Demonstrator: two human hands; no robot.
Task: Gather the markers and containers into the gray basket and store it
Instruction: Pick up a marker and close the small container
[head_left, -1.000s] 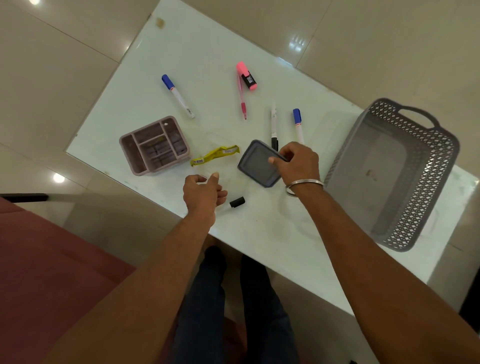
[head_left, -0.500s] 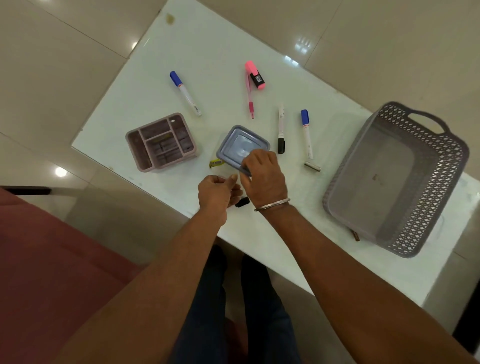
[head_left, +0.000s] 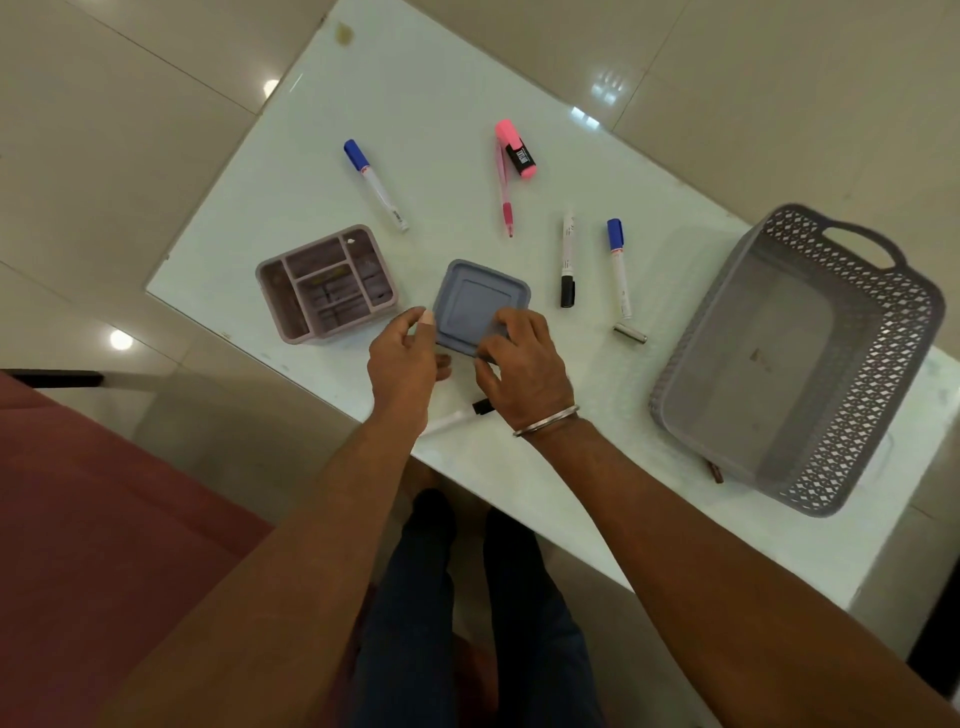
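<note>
The right hand (head_left: 524, 364) has its grip curled over the near edge of the square gray box (head_left: 478, 299), and the left hand (head_left: 402, 358) pinches the box's left side. The box sits mid-desk (head_left: 415, 88) between the pink organizer (head_left: 324, 283) and the markers (head_left: 568, 260). The gray basket (head_left: 883, 332) stands well to the right.

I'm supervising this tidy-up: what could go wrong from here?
Both hands, left hand and right hand, grip the lidded container; lifted carelessly, it might pop open. The black-capped marker under the wrists lies near the table edge and could be knocked off. The small metal cylinder could roll away.
</note>
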